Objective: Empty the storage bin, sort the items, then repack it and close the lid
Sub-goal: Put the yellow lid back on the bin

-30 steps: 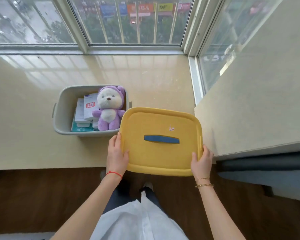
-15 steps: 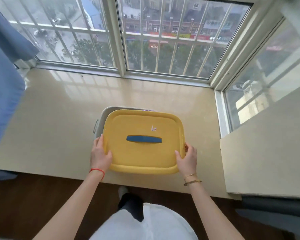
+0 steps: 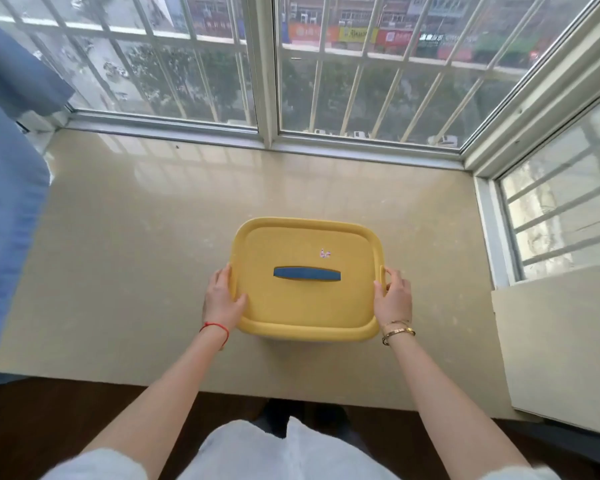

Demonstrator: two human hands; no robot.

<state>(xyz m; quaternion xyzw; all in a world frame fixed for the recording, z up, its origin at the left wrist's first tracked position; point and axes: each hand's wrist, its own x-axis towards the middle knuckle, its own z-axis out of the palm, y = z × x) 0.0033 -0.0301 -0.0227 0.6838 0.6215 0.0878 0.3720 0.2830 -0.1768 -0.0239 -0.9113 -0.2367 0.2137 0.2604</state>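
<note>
A yellow lid point(image 3: 307, 282) with rounded corners lies flat, seen from above, in the middle of a pale beige counter point(image 3: 125, 258). It covers the storage bin beneath it so fully that only a sliver of shadowed wall shows under its near edge. A dark blue handle point(image 3: 307, 274) runs left to right across the lid's centre, and a small pink mark point(image 3: 325, 253) sits just beyond it, toward the right.

The left hand point(image 3: 222, 299) holds the lid's left edge: the thumb lies on top of the lid and the fingers run along the rim. Its grip is a loose clasp around the rim. A red string bracelet point(image 3: 215, 328) circles that wrist. The right hand point(image 3: 392, 296) holds the right edge, fingers curled around a small tab at the rim. Gold bracelets point(image 3: 398, 330) sit on that wrist.

Both bare forearms reach in from the near edge, above a white garment point(image 3: 274, 452) and a dark wooden floor point(image 3: 49, 417).

At the far side, barred windows point(image 3: 326, 81) look down on trees and shopfronts. A blue curtain point(image 3: 7, 202) hangs on the left. On the right a second window meets a beige panel point(image 3: 561, 341).
</note>
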